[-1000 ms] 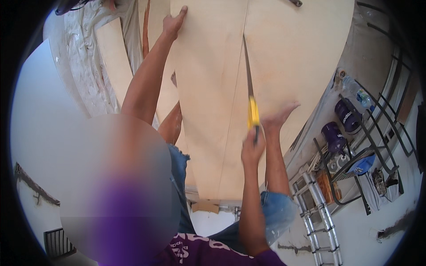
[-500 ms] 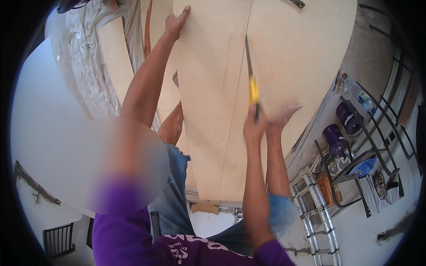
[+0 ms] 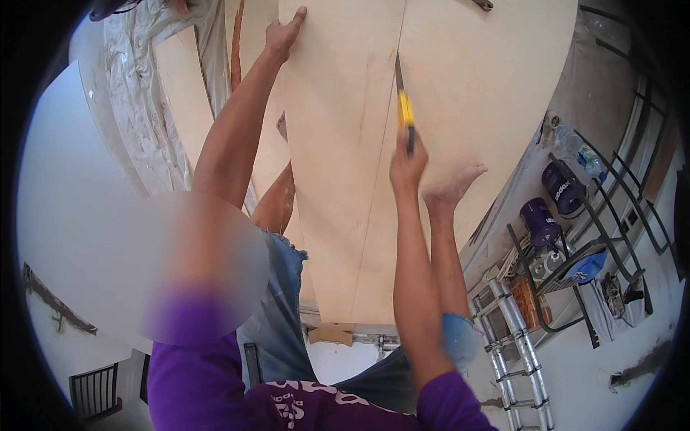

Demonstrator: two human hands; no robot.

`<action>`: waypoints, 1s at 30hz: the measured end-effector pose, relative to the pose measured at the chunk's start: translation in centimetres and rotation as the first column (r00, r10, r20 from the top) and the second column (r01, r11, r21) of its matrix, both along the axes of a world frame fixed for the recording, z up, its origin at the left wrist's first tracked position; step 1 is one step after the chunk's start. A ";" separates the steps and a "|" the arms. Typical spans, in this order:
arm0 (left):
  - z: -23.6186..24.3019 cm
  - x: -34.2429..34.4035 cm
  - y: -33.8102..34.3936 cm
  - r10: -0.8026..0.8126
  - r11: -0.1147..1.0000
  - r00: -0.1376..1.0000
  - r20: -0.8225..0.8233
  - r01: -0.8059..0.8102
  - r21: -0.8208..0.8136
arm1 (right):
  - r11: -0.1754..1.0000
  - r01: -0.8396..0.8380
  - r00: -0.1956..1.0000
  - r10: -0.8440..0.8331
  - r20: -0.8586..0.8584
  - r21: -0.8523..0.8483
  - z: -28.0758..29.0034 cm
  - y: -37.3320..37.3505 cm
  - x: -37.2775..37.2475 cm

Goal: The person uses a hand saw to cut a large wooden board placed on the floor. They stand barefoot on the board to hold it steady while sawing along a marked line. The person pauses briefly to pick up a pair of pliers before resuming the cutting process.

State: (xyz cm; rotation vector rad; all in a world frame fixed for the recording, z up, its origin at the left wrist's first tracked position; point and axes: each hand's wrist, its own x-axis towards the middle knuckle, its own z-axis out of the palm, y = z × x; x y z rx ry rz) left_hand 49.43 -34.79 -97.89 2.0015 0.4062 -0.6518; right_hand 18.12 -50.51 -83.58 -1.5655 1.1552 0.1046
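"Handsaw (image 3: pixel 403 102), up around one o'clock, right over that pale wooden sheet (image 3: pixel 338 179)."

"Who has it?"

"Right grip (image 3: pixel 409 162), a little nearer us, about half past one. Fingers wrapped closed around the black end of its handle. Blade (image 3: pixel 399 73) points off toward twelve, its far end meeting a thin line (image 3: pixel 366 235) that runs lengthwise down the sheet."

"Cut or joint, that line?"

"Can't tell from where I stand. See the left grip (image 3: pixel 284 36)?"

"Yes, between eleven and twelve, at the sheet's left edge, thumb stuck out over the wood. How far the fingers close there, I can't tell; they're hidden."

"And a bare foot (image 3: pixel 453 189) rests on the sheet too, between two and three."

"What else lies about?"

"Narrow board (image 3: pixel 183 82) near ten, beside crumpled plastic sheeting (image 3: pixel 129 93). Part of a dark tool (image 3: pixel 483 4) pokes in at the far edge, one o'clock."

"I spot two purple containers (image 3: pixel 563 189) at three, a blue cap (image 3: pixel 587 268) just below them, and a metal ladder (image 3: pixel 527 352) at four."
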 end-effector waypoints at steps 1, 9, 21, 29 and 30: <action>0.2 -0.1 0.2 0.031 0.999 0.999 0.015 -0.031 0.008 | 1.000 0.009 1.000 -0.009 0.011 -0.004 0.2 0.2 0.8; -0.2 -1.1 3.1 -0.005 1.000 1.000 -0.031 0.005 0.005 | 0.974 0.151 0.972 -0.115 -0.204 0.167 13.0 5.1 -13.1; -1.2 1.6 3.8 -0.033 0.999 0.995 -0.093 0.029 -0.045 | 0.980 0.127 0.986 -0.108 -0.126 0.154 9.3 5.2 -14.0; 0.0 0.3 -0.3 -0.001 0.998 1.000 -0.020 0.003 0.061 | 0.999 0.006 0.997 -0.002 0.074 -0.053 -1.4 0.3 1.8; -0.4 0.7 0.7 0.011 1.000 0.996 -0.091 -0.010 0.012 | 0.999 0.011 0.996 -0.007 0.087 -0.050 -1.0 0.8 1.6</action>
